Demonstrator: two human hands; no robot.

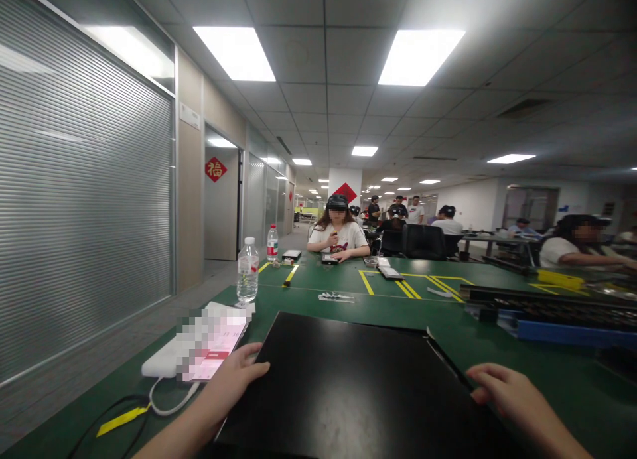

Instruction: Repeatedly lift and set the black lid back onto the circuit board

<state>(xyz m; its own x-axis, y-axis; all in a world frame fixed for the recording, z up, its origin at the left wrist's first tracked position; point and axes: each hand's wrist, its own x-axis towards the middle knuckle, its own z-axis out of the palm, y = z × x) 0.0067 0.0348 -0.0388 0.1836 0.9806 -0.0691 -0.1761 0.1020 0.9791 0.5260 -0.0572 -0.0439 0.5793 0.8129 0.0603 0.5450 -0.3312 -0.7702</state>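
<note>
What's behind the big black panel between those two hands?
Past the far edge of the black panel, a silvery strip lies on the green table, with yellow tape lines farther back. Whatever the panel itself covers cannot be seen.

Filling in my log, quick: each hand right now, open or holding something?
Left hand: holding the black panel by its left edge.
Right hand: half-curled at the panel's right edge; grip cannot be told.

"What stands on the green worktop (293, 298) at the left?"
"A clear bottle (247, 276), just beyond a lit phone (226, 343)."
"And farther back?"
"A red-capped bottle (272, 244), and a seated person (343, 239) in a white shirt (355, 235) and dark headgear (339, 203)."
</note>
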